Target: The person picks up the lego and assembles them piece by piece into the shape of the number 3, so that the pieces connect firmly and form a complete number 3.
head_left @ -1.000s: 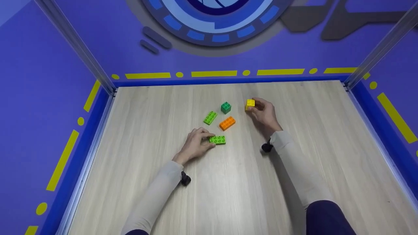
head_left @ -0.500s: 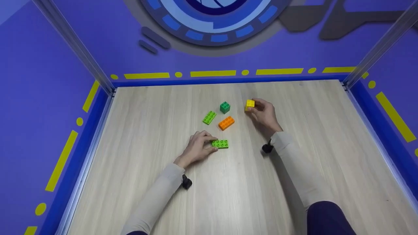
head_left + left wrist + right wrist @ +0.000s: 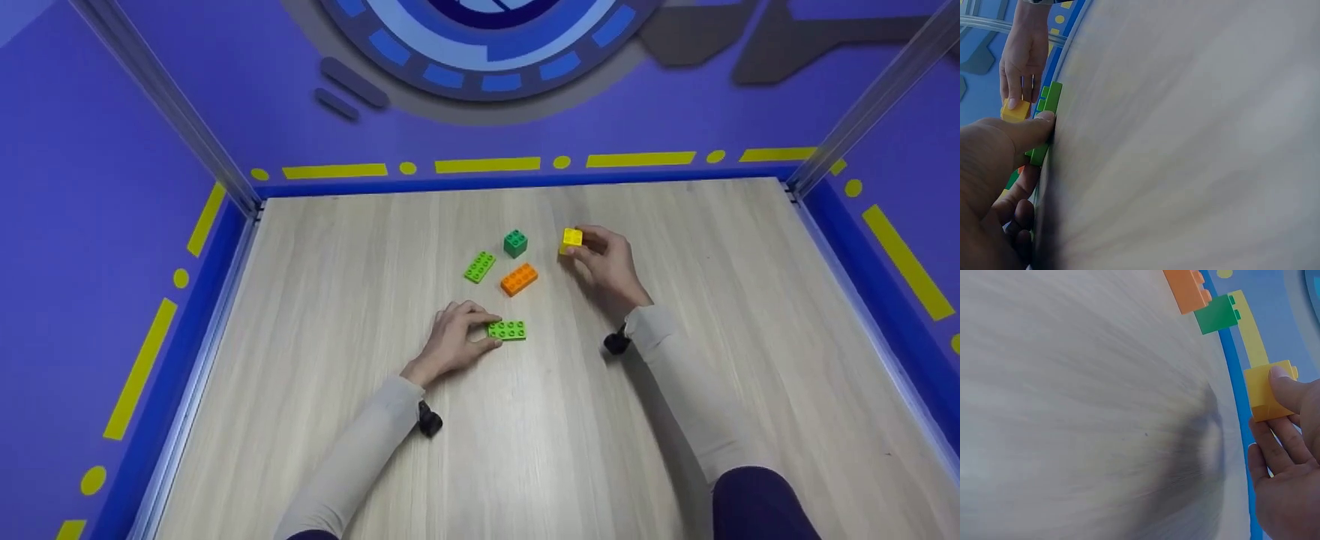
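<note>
My left hand pinches the left end of a light green toy building brick, low and flat with two rows of studs, between thumb and fingers. In the left wrist view this green brick stands close over the table, the thumb against its side. Farther back on the right, my right hand grips a yellow square brick, studs up. The right wrist view shows the thumb on one face of the yellow brick and fingers beneath, with a gap between brick and table.
Between the hands, an orange brick, a dark green square brick and a second light green flat brick lie apart on the wooden table. Blue-purple panels wall the back and both sides.
My left hand has drawn the light green brick toward me and slightly right, away from the other bricks, then stopped. My right hand has stayed nearly still with the yellow brick.
</note>
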The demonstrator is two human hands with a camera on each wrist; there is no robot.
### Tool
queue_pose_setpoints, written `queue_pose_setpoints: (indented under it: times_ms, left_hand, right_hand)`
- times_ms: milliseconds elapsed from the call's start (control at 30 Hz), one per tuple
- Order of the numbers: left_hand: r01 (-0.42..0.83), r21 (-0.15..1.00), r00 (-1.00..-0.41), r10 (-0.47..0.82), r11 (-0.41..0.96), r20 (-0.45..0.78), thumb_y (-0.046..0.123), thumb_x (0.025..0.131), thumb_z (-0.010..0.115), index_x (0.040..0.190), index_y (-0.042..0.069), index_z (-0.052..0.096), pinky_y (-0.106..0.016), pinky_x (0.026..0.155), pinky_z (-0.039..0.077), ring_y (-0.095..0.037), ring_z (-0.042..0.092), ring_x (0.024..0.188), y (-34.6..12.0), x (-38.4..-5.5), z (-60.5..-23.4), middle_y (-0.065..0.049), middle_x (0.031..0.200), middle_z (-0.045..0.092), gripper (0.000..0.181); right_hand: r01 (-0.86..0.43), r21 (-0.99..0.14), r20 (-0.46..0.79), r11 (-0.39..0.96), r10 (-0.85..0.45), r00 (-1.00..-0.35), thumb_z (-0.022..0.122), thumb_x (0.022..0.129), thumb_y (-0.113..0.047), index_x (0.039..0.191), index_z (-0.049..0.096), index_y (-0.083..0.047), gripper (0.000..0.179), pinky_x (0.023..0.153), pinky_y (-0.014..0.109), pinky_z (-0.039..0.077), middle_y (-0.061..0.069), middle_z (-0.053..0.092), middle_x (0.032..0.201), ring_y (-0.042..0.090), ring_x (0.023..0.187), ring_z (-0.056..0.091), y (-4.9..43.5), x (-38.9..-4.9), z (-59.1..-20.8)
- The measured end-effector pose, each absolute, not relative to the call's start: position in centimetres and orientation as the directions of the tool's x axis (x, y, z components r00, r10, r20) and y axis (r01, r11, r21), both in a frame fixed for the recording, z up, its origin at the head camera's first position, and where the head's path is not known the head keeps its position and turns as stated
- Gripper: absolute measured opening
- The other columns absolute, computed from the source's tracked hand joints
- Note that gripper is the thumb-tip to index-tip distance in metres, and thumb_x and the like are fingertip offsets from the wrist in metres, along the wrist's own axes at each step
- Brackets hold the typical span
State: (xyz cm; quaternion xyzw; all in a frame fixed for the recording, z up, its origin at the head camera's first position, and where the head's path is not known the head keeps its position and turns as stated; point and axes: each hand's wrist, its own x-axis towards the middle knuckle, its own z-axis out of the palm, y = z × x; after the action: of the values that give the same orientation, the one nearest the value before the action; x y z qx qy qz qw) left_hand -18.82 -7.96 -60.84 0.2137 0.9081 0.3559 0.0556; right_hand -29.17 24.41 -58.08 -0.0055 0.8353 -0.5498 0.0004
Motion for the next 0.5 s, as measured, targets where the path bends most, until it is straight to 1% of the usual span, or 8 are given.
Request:
queue_pose_setpoints:
  times_ms: [200, 400, 500]
  left_hand:
    - [0.345, 0.691, -0.907, 0.414, 0.635, 0.072, 0.038, 0.094, 0.083, 0.129, 0.023, 0.079, -0.047, 0.101, 0.038, -0.023, 0.055, 0.11, -7.9, -19.1, -61.3, 0.001, 0.12, 0.068, 0.039]
    - [0.36, 0.679, -0.905, 0.416, 0.64, 0.088, 0.042, 0.094, 0.082, 0.13, 0.028, 0.078, -0.046, 0.102, 0.038, -0.021, 0.055, 0.115, -8.1, -19.0, -61.8, 0.003, 0.123, 0.067, 0.039]
    - [0.362, 0.671, -0.907, 0.41, 0.647, 0.093, 0.043, 0.094, 0.082, 0.13, 0.029, 0.078, -0.045, 0.101, 0.038, -0.021, 0.055, 0.115, -8.2, -19.1, -61.9, 0.004, 0.123, 0.067, 0.039]
  right_hand:
    - [-0.009, -0.917, 0.005, 0.4, -0.012, -1.0, 0.077, 0.1, -0.025, 0.148, 0.063, -0.013, 0.051, 0.114, 0.044, 0.05, 0.01, 0.067, 0.143, 0.027, 0.132, 0.063, 24.4, -28.5, -57.7]
    - [-0.079, -0.921, 0.065, 0.381, -0.051, -0.997, 0.079, 0.099, -0.027, 0.145, 0.066, -0.012, 0.05, 0.114, 0.045, 0.05, 0.012, 0.068, 0.143, 0.03, 0.133, 0.063, 24.5, -27.5, -57.5]
    - [-0.083, -0.922, 0.065, 0.378, -0.059, -0.996, 0.08, 0.098, -0.031, 0.145, 0.066, -0.013, 0.052, 0.115, 0.045, 0.05, 0.012, 0.068, 0.143, 0.03, 0.134, 0.063, 24.4, -27.1, -57.4]
